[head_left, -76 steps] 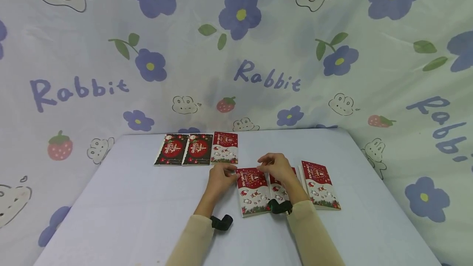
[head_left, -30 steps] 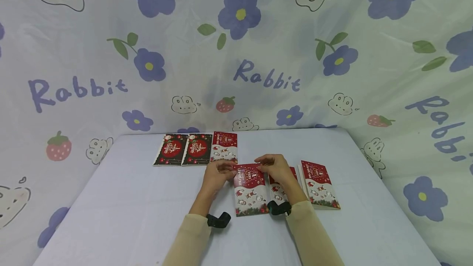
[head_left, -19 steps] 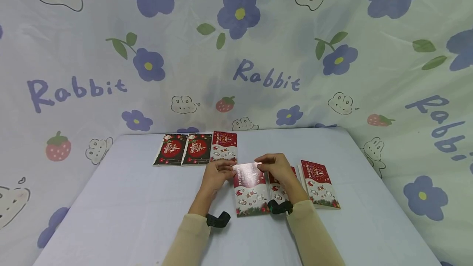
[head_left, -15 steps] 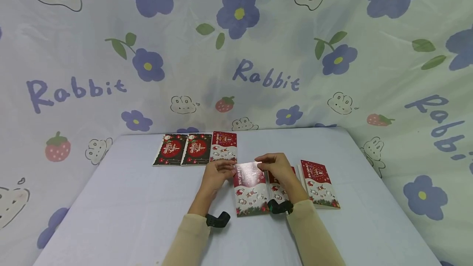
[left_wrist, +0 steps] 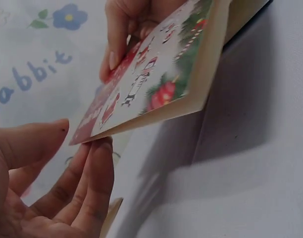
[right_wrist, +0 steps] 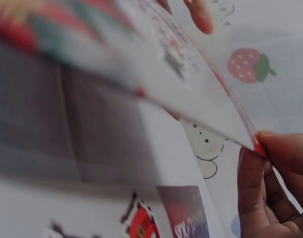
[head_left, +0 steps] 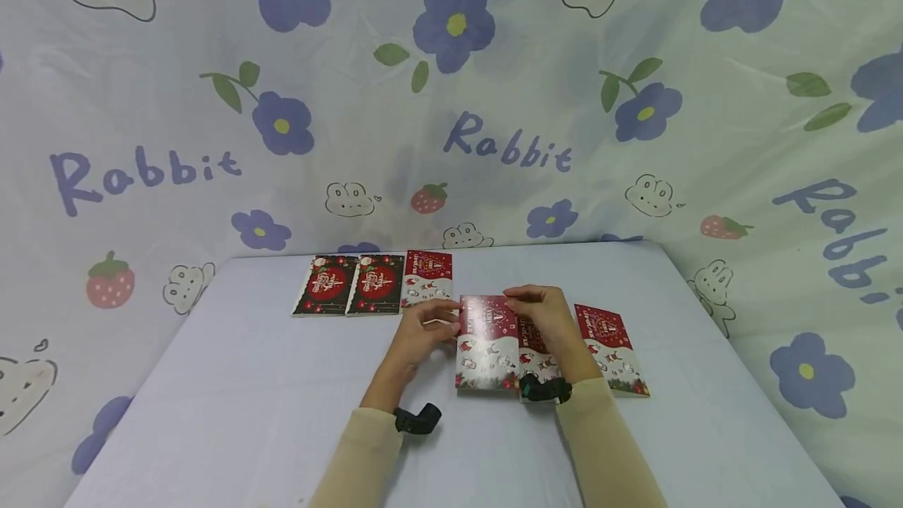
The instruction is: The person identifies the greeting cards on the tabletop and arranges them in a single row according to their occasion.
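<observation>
The right hand (head_left: 550, 324) pinches a shiny, flat, red-and-white paper booklet (head_left: 488, 351). Left of the booklet, the left hand (head_left: 418, 332) touches its underside, fingers loose, thumb apart.

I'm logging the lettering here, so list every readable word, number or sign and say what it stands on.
"Rabbit": on the curtain, at left and middle in the head view; a third, at right, slants and its end is unclear.
"A": on the held red booklet; the words beneath are too blurred.
Other red booklets and black booklets: smaller lettering, too small to read surely.
</observation>
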Demonstrator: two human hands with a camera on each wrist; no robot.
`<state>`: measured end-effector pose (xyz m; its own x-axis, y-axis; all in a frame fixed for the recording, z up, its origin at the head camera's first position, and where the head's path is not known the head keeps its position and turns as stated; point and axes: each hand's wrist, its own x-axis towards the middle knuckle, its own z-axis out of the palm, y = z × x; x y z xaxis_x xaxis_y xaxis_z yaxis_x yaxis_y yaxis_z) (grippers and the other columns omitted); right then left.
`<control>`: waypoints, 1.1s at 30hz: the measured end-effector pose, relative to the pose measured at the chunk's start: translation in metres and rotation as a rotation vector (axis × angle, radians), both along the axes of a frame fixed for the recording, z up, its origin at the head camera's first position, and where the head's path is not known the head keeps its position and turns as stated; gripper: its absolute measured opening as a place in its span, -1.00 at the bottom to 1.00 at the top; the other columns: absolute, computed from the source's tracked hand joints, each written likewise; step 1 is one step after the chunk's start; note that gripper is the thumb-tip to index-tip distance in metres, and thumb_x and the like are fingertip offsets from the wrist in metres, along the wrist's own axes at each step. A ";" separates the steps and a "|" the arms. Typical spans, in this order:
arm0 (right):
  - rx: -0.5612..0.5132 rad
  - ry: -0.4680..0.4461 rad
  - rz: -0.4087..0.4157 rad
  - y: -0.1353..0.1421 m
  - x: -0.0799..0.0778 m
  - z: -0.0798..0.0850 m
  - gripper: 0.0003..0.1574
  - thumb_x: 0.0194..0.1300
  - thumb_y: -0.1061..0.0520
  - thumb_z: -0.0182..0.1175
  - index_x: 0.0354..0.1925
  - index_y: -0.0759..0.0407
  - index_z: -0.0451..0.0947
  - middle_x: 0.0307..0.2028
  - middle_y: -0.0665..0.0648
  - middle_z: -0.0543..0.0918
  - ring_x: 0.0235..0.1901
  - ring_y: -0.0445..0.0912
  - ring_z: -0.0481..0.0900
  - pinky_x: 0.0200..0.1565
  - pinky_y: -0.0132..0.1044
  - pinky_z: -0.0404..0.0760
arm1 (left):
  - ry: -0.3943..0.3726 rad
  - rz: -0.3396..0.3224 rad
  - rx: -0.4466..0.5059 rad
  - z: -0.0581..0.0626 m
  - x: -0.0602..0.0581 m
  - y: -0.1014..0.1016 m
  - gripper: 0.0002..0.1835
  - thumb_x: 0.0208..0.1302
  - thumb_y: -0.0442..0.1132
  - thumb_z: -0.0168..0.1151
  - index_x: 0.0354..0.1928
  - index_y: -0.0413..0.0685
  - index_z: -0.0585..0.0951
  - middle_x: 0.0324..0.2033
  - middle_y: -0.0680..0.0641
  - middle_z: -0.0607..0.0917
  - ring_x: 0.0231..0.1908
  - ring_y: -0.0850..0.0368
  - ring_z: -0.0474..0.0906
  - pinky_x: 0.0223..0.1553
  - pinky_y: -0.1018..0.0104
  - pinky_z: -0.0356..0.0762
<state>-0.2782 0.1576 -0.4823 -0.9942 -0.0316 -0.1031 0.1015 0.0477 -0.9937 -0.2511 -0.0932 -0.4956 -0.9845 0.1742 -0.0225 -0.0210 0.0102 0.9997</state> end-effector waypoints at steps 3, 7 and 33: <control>-0.010 0.003 -0.016 0.004 -0.001 0.000 -0.70 0.39 0.32 0.37 0.07 0.36 0.73 0.06 0.23 0.71 -0.07 -0.08 0.64 -0.01 -0.30 0.65 | 0.004 -0.052 -0.001 0.000 0.001 0.001 -0.64 0.29 -0.49 0.41 0.13 -0.27 0.71 -0.04 -0.31 0.69 -0.24 0.05 0.74 -0.14 0.09 0.74; -0.023 -0.005 -0.041 0.005 -0.002 0.001 -0.71 0.38 0.35 0.36 0.05 0.36 0.73 0.04 0.21 0.72 -0.08 -0.08 0.64 -0.06 -0.36 0.65 | 0.010 -0.115 -0.012 0.000 0.002 0.003 -0.64 0.27 -0.51 0.41 0.11 -0.32 0.70 -0.01 -0.35 0.68 -0.23 0.08 0.75 -0.16 0.17 0.71; -0.048 0.081 0.195 0.002 -0.001 0.000 -0.32 0.40 0.32 0.33 0.43 0.14 0.48 0.13 0.30 0.57 -0.04 -0.03 0.68 0.15 -0.10 0.58 | 0.039 0.034 -0.033 0.007 -0.001 -0.015 -0.55 0.17 -0.60 0.45 0.11 -0.23 0.73 -0.05 -0.21 0.69 -0.24 0.09 0.68 -0.22 0.34 0.67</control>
<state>-0.2796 0.1594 -0.4820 -0.9738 -0.2269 -0.0170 0.0149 0.0110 -0.9998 -0.2518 -0.1085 -0.4889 -0.9900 0.1406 0.0110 0.0172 0.0432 0.9989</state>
